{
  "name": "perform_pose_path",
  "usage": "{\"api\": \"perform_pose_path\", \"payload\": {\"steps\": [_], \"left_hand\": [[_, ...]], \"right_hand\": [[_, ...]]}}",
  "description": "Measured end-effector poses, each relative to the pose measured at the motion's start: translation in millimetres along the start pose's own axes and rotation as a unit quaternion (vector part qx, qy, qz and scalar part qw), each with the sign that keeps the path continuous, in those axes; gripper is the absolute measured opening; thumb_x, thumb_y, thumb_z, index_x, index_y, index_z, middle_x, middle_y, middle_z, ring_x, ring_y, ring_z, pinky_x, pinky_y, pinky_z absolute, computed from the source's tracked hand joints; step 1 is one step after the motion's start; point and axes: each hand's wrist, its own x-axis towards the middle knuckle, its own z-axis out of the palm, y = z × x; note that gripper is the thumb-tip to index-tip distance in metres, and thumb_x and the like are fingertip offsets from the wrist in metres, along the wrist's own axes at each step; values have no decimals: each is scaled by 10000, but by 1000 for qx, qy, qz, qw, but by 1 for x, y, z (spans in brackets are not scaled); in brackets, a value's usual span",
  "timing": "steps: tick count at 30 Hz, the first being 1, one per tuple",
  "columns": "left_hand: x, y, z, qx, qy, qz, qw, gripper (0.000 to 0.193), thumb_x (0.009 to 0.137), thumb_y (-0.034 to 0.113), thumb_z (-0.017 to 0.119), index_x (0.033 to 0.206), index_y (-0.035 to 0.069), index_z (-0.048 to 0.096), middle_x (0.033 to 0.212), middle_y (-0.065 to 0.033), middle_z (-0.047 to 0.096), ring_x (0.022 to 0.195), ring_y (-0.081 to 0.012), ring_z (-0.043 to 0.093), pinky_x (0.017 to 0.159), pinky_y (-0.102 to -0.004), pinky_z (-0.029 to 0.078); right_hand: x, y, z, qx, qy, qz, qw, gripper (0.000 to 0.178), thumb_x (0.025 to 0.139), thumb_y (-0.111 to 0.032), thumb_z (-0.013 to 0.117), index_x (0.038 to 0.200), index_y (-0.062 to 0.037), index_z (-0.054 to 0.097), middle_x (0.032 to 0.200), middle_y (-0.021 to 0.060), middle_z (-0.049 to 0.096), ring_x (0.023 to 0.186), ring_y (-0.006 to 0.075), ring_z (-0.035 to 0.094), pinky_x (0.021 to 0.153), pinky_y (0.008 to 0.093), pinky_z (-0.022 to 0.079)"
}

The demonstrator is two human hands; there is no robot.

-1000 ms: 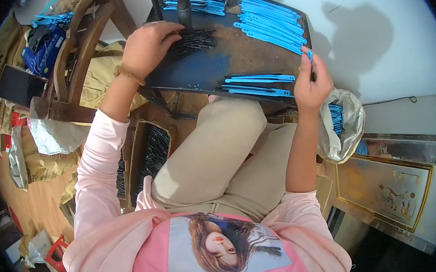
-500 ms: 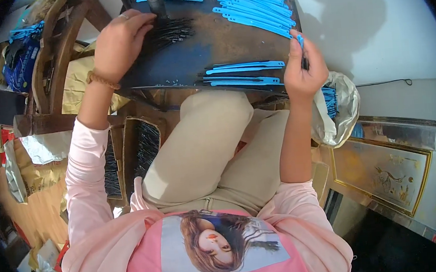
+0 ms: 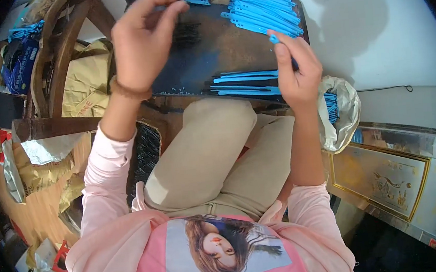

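My left hand (image 3: 143,52) is raised over the table's far left part, thumb and forefinger nearly together. A small dark spot shows at its fingertips; what they hold, if anything, I cannot make out. Below those fingertips lies a pile of thin black pieces (image 3: 187,34). My right hand (image 3: 299,72) is closed on a blue plastic strip (image 3: 274,39), whose small holed end pokes out past the thumb. Just beyond it lies a stack of flat blue strips (image 3: 264,10). Nearer the front edge, blue and black strips (image 3: 245,86) lie side by side, partly behind my right hand.
The dark table (image 3: 191,68) has tiny pale bits (image 3: 175,92) along its front edge. At the right hangs a white bag (image 3: 348,109) with blue strips inside. A wooden chair frame (image 3: 54,67) stands left, and a box of black pieces (image 3: 146,152) sits beside my legs.
My left hand has lifted from beside the black pile and moved right. My right hand has shifted a little left with the blue strip, and the whole view has moved slightly.
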Motion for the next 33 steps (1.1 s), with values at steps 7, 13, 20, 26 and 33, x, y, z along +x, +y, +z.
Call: {"api": "perform_pose_path", "payload": {"steps": [7,13,20,26,33], "left_hand": [[-1,-2,26,-53,34,-40,997,147,829,63,702,949,-16,673,848,-99,708,733,-141,697,630,-234,521],[2,0,32,-60,8,-53,997,124,831,45,691,933,-23,671,836,-109,701,735,-156,699,629,-244,531],[7,-5,37,-81,2,-46,996,125,809,33,697,921,-17,673,833,-135,696,729,-205,702,638,-268,541],[9,-4,36,-44,-1,-42,998,117,790,36,708,894,-5,673,825,-152,681,680,-255,681,600,-290,522],[7,-10,40,-51,34,10,998,122,767,53,721,864,4,667,787,-154,653,673,-324,635,586,-329,504]], "right_hand": [[41,-9,26,58,-82,2,995,189,893,-102,625,1030,27,648,811,105,629,717,185,576,689,269,459],[60,-4,54,116,-49,-36,991,182,890,-93,637,1023,31,652,819,77,637,703,105,536,645,240,442],[61,3,62,110,-40,-39,992,162,892,-94,635,1000,24,657,749,19,572,654,83,465,598,221,397],[62,3,64,97,-35,-33,994,145,887,-82,635,979,27,660,696,-7,521,627,55,412,555,211,350],[63,3,60,88,-57,-6,995,152,889,-70,638,999,31,662,691,-43,496,625,26,378,523,190,308]]}}
